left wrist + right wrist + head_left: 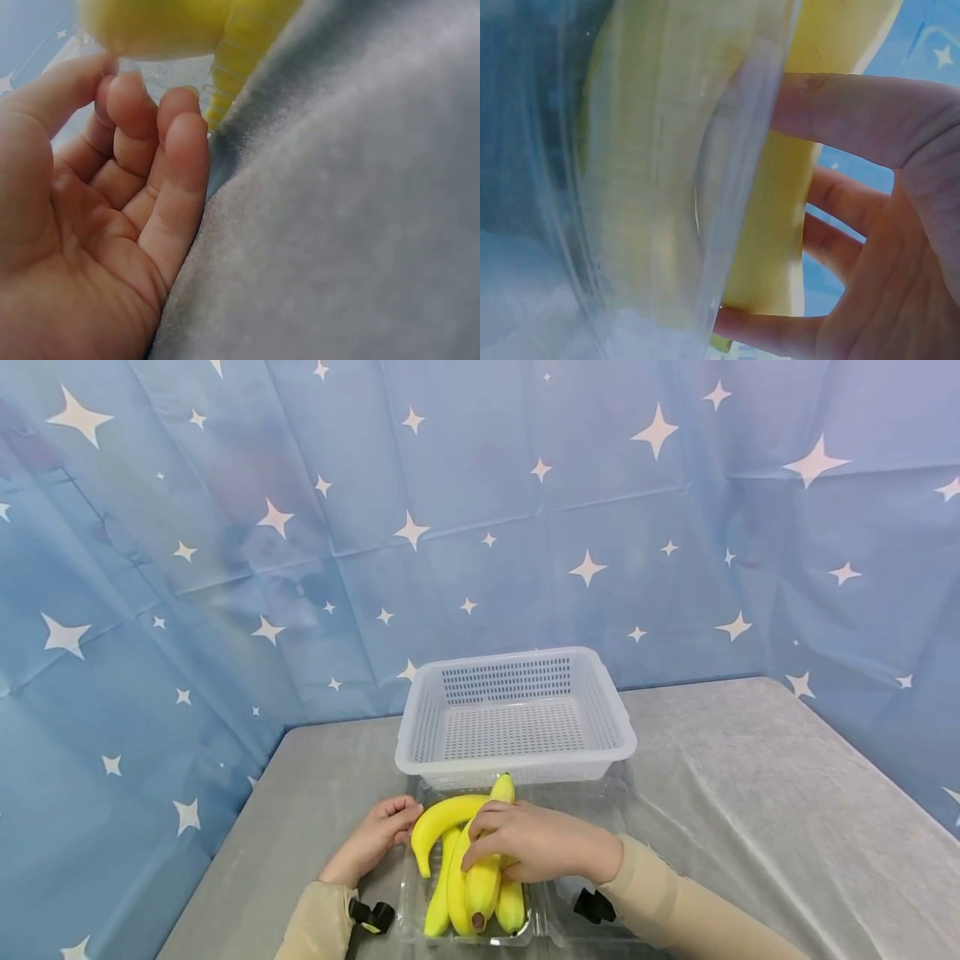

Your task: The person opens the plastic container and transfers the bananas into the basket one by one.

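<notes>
Several yellow bananas lie in a clear plastic container (pixel 406 906) at the front of the table in the head view. My right hand (pixel 536 842) grips the topmost banana (pixel 482 889) from above, thumb on one side and fingers on the other. In the right wrist view that banana (pixel 769 225) shows beside the container's clear wall (pixel 739 195). To the left, a strongly curved banana (pixel 433 822) lies across the upper part of the pile. My left hand (pixel 378 835) pinches the container's left rim, thumb and bent fingertips close together in the left wrist view.
A white perforated basket (pixel 517 767) stands just behind the container. The container's clear lid (pixel 558 914) spreads to the right, beneath my right forearm. Grey cloth (pixel 720 793) covers the table, and a blue star-patterned curtain (pixel 480 468) hangs behind and at the sides.
</notes>
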Tool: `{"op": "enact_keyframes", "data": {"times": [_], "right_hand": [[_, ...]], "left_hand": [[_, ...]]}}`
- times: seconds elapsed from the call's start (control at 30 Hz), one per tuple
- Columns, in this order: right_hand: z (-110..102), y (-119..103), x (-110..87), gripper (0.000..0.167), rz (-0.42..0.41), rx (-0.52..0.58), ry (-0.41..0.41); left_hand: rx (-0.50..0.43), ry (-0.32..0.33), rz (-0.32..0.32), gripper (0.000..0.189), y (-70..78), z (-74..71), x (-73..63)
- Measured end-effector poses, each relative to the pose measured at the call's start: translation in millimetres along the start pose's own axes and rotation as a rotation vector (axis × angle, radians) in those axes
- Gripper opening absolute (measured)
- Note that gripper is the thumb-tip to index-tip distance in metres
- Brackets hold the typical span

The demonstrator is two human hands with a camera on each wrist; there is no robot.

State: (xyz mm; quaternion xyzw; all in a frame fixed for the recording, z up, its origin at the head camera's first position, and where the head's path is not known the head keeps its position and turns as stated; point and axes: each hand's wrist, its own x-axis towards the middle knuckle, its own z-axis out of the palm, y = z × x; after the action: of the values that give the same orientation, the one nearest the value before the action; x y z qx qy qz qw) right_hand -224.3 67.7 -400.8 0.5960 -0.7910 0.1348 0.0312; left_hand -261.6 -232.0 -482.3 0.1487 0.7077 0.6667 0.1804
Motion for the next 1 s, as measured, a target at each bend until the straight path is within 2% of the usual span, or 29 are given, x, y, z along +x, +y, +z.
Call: {"op": "enact_keyframes", "data": {"times": [0.33, 0.57, 0.83, 1.0], "right_hand": [[-7.6, 2.2, 6.1, 0.047, -0.036, 0.008, 0.022], [-4.9, 1.2, 1.6, 0.047, -0.033, 0.071, 0.044], [-8.8, 0.6, 3.0, 0.047, -0.062, 0.023, 0.080], [-9.2, -0.8, 2.7, 0.047, -0.083, 0.028, 0.102]], "left_hand": [[0.013, 0.014, 0.030, 0.024, 3.1, -3.6, -1.7], [-0.002, 0.010, -0.019, 0.024, 1.1, -1.1, -3.3], [0.026, 0.022, 0.010, 0.023, 3.3, -0.1, -0.5], [0.031, 0.024, 0.000, 0.023, 2.5, 0.9, -1.4]]}}
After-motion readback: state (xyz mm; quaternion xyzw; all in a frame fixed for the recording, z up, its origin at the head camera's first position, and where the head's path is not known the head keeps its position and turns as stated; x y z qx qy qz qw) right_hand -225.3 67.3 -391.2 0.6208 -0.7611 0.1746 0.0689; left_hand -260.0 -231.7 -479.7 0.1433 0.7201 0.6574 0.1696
